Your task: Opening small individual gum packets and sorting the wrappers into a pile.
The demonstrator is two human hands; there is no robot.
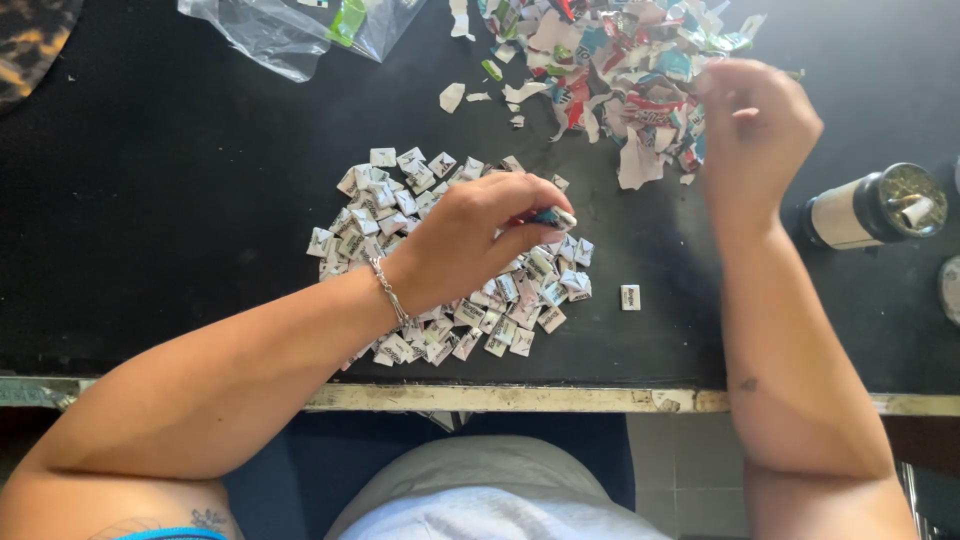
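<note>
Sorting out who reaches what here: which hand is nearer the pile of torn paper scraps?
Right. The right hand hovers at the edge of the torn paper scraps, while the left hand is over the heap of folded paper squares, pinching one.

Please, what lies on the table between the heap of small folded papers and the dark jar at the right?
In the head view, one lone folded paper piece lies between the folded heap and the jar; the right forearm crosses above.

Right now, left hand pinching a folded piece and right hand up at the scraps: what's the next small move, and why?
Probably drop the folded piece from the left hand onto the pile beneath it. It looks finished like the others, and the right hand is at the scraps.
</note>
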